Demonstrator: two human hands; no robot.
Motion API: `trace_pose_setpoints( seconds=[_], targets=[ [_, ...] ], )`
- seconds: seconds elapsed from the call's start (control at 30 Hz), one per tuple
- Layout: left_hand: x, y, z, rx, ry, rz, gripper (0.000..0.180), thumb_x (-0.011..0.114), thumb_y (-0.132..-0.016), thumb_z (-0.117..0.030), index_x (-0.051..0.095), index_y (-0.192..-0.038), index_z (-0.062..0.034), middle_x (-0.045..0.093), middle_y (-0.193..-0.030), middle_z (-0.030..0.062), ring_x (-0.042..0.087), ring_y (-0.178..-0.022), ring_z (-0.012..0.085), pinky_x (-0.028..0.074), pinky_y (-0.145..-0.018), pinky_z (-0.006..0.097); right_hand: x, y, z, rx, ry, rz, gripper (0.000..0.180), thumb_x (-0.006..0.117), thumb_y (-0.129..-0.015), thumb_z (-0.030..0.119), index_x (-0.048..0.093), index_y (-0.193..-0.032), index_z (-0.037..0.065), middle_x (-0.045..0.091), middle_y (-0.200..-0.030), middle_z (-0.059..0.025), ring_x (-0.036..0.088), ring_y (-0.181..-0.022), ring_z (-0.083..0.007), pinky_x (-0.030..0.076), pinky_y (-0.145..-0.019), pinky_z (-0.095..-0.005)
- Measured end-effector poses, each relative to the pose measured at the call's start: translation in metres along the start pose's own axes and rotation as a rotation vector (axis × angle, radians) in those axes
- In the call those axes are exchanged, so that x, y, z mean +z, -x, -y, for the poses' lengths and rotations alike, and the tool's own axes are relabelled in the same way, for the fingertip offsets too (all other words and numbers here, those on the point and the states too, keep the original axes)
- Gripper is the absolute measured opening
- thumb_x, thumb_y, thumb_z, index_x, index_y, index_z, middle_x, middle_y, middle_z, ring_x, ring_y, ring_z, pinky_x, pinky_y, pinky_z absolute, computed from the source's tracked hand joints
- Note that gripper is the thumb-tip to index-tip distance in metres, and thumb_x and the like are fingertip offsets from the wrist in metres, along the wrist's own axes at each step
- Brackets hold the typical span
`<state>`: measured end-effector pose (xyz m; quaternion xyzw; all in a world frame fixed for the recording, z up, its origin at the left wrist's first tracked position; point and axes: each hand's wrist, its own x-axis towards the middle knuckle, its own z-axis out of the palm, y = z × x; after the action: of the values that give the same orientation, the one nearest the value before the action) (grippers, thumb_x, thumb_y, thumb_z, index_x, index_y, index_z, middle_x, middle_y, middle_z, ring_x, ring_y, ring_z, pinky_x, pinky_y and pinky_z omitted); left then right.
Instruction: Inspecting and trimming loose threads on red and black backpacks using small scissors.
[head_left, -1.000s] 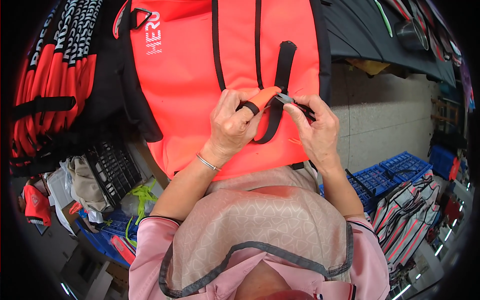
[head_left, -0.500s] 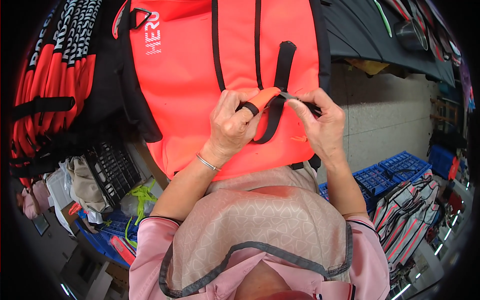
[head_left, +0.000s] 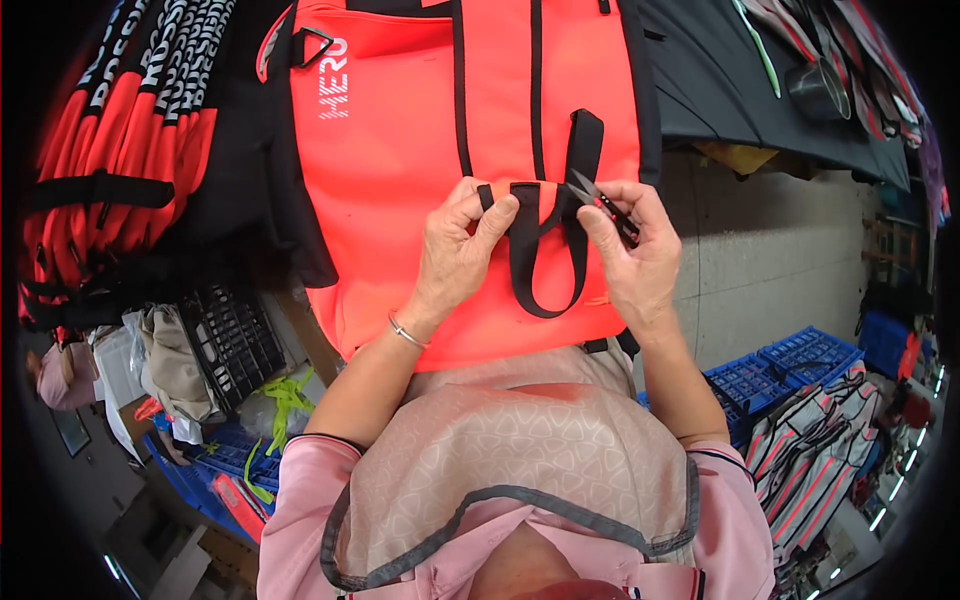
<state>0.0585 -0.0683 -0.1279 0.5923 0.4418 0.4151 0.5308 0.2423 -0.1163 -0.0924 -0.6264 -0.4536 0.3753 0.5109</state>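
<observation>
An orange backpack [head_left: 400, 170] with black trim lies in front of me on the work surface. A black webbing strap loop [head_left: 528, 255] hangs from its middle. My left hand [head_left: 458, 250] pinches the top left end of that strap between thumb and fingers; a thin bracelet sits on the wrist. My right hand [head_left: 630, 250] holds small thread snips [head_left: 600, 205] with a red and black handle, blades pointing up-left at the strap beside the upright black band.
A pile of orange and black bags [head_left: 110, 160] lies at the left. Dark fabric [head_left: 740, 90] covers the table at the upper right. Blue plastic crates [head_left: 790, 365] and striped bags [head_left: 820, 470] stand on the floor at right; a black crate [head_left: 235, 340] at left.
The orange tab held by my left hand is gone from view; the black strap now hangs as a loop. My right hand has turned the snips toward the strap.
</observation>
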Motion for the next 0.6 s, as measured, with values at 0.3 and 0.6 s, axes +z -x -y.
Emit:
trace_pose_setpoints(
  seconds=[0.3, 0.6],
  targets=[
    [0.001, -0.002, 0.001, -0.166, 0.122, -0.027, 0.048, 0.052, -0.104, -0.033, 0.050, -0.074, 0.0048, 0.049, -0.082, 0.0011, 0.039, -0.077, 0.0082, 0.034, -0.066, 0.026, 0.026, 0.048, -0.009, -0.219, 0.300, 0.141, 0.065, 0.089, -0.069, 0.013, 0.052, -0.121, 0.004, 0.070, -0.086, -0.0082, 0.070, -0.080, -0.0185, 0.058, -0.067, -0.0310],
    [0.001, -0.004, 0.005, -0.137, 0.154, -0.014, 0.048, 0.053, -0.103, -0.032, 0.058, -0.075, 0.0058, 0.048, -0.080, 0.0000, 0.041, -0.076, 0.0087, 0.035, -0.067, 0.027, -0.006, 0.049, 0.015, -0.096, 0.407, 0.491, 0.073, 0.077, -0.074, 0.010, 0.041, -0.137, 0.010, 0.071, -0.085, -0.0126, 0.070, -0.068, -0.0298, 0.053, -0.060, -0.0389]
  ],
)
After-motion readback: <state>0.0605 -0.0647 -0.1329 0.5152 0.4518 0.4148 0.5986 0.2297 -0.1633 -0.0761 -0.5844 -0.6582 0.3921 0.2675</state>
